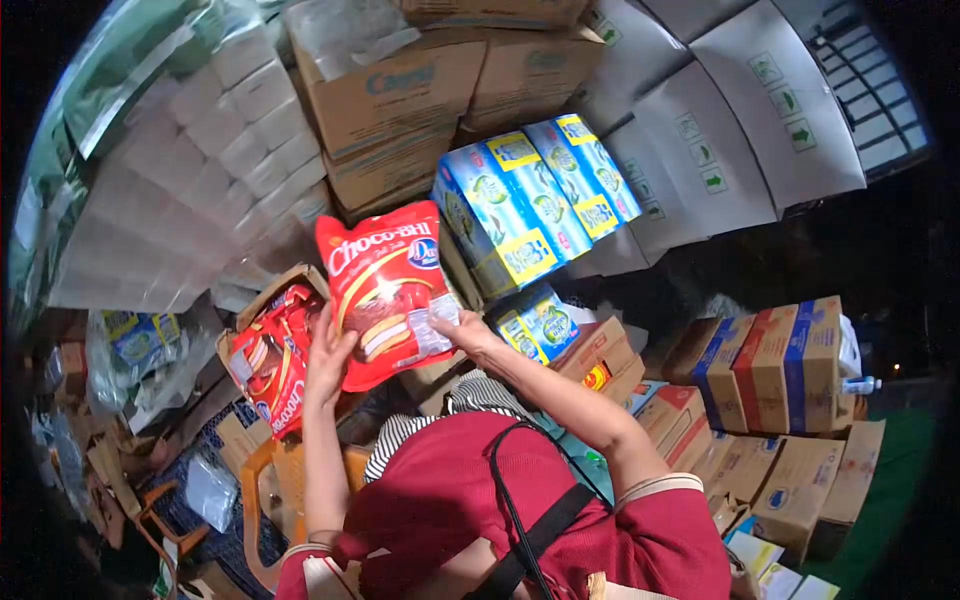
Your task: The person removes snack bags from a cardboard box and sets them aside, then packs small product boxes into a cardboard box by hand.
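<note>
A puffy red bag of Choco-Bhi cereal (385, 290) is held up before my chest, its printed front facing me. My right hand (465, 335) grips its right edge, thumb over the silvery panel. At the lower left edge, my left hand (330, 360) has its thumb by the front and its fingers along the side, partly hidden. Beside that hand, more red Choco-Bhi bags (270, 365) fill an open cardboard box (240, 325).
Blue-and-yellow packs (530, 200) stand beyond the bag, with brown cartons (395, 95) behind. White cartons (700, 140) are stacked at the right back, and wrapped white packs (235, 120) at the left. Strapped boxes (770, 365) sit at right; an orange chair (262, 510) is near my left arm.
</note>
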`<act>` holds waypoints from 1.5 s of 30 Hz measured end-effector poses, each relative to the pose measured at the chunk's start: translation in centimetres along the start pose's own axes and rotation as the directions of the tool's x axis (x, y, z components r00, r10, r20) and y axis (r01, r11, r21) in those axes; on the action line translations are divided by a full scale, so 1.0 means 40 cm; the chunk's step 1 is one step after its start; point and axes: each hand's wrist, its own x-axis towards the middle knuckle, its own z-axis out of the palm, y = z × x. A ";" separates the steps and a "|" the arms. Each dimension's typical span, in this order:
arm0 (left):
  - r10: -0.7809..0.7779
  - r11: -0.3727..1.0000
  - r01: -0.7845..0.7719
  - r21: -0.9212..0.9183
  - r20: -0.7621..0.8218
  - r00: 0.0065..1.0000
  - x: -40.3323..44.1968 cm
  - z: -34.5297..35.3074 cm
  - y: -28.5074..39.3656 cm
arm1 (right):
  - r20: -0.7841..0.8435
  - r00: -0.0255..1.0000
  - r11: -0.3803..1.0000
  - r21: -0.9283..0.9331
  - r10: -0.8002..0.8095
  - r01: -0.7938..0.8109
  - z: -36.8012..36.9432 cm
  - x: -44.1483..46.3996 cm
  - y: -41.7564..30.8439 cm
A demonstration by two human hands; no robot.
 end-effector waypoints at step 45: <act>0.273 0.535 0.733 0.421 -0.907 0.321 -0.038 -0.397 -0.180 | -0.120 0.872 0.694 0.661 0.475 -0.287 -0.339 0.188 -0.132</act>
